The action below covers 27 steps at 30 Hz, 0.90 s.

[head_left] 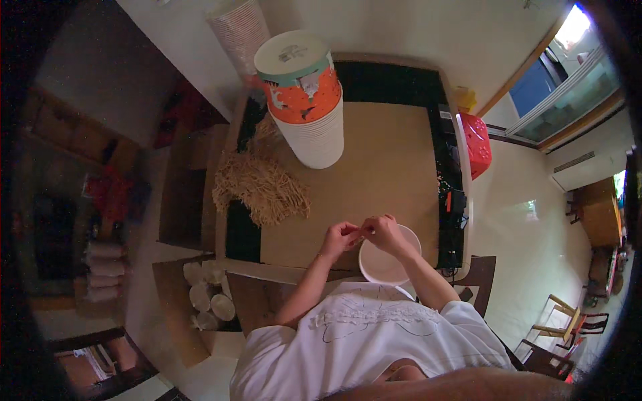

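My left hand (340,239) and my right hand (384,234) meet over the near edge of the table, fingertips pinched together. Whatever lies between the fingers is too small to make out. Just under my right hand and forearm is a round white tub (390,264), its mouth facing up and partly covered by that arm. Farther off to the left lies a heap of tan twisted cords (264,187). Behind it a tall stack of white paper tubs (313,144) leans, with an orange printed tub (304,97) at its upper end.
Brown board (374,160) covers the tabletop. A second stack of tubs (239,30) stands by the wall. Small dark devices and cables (456,200) line the right edge, beside a red plastic basket (476,146). An open carton (194,307) at lower left holds white tubs.
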Available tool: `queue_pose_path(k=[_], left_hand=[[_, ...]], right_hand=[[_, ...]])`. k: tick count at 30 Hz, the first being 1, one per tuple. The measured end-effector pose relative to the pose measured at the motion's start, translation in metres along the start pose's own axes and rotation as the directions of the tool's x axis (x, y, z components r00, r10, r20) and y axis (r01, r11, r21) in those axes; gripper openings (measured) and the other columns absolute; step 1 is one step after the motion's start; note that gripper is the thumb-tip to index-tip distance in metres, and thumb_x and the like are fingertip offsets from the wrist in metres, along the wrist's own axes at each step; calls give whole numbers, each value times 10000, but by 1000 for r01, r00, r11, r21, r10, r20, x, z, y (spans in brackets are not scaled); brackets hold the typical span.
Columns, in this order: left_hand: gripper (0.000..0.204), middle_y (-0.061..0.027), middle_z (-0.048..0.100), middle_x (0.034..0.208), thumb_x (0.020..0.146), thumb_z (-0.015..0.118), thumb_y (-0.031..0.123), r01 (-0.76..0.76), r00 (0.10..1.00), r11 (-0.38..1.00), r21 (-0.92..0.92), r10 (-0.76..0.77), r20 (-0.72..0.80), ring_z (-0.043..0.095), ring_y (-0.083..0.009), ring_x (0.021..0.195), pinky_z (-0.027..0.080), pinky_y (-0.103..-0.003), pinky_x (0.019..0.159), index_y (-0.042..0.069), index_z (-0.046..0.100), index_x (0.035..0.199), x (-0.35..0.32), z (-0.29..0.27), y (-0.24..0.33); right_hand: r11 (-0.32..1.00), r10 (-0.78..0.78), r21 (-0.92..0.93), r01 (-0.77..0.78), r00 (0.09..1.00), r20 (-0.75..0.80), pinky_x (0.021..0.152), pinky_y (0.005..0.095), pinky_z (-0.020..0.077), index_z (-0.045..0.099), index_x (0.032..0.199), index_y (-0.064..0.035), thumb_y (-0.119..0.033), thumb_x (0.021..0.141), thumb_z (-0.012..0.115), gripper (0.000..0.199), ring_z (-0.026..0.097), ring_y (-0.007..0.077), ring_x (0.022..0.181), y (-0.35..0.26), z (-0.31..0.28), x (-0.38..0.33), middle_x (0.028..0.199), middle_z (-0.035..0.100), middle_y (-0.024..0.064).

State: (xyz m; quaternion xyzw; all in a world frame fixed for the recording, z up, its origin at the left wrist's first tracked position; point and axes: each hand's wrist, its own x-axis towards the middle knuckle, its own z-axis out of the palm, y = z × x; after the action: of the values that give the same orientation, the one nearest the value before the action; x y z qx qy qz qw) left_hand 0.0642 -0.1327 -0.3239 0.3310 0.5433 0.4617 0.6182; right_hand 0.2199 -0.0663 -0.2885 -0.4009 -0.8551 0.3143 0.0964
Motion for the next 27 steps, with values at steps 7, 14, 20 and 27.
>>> queue_pose_path(k=[7, 14, 20, 27], left_hand=[[89, -19, 579, 710, 771, 612, 75, 47, 997, 988, -150, -55, -49, 513, -71, 589, 418, -195, 501, 27, 560, 826, 0, -7, -3], [81, -32, 599, 760, 806, 559, 67, 92, 994, 990, -104, -98, -53, 558, -93, 669, 462, -217, 578, 17, 574, 868, -6, -8, 15], [124, -28, 605, 780, 818, 553, 97, 119, 988, 969, -219, -137, -70, 555, -88, 670, 454, -215, 580, 27, 589, 913, -7, -13, 15], [96, -19, 604, 764, 815, 560, 110, 100, 995, 992, -74, -101, 1, 534, -72, 642, 427, -200, 553, 39, 600, 865, -2, -20, -1]], right_hand=[[1000, 17, 11, -17, 999, -33, 733, 373, 385, 594, 695, -103, -180, 705, 596, 77, 575, 216, 671, 3, 3, 0, 671, 594, 38], [998, -26, 62, 32, 996, -84, 708, 358, 409, 588, 696, -93, -211, 714, 607, 121, 577, 221, 645, -9, 4, 6, 653, 595, 56], [995, -4, 101, 15, 995, -104, 683, 334, 435, 589, 699, -87, -197, 697, 613, 112, 574, 238, 588, -9, 4, 8, 609, 584, 72], [997, -4, 82, 15, 991, -133, 708, 366, 430, 573, 724, -96, -173, 700, 598, 85, 578, 232, 604, -11, 5, 6, 597, 578, 57]])
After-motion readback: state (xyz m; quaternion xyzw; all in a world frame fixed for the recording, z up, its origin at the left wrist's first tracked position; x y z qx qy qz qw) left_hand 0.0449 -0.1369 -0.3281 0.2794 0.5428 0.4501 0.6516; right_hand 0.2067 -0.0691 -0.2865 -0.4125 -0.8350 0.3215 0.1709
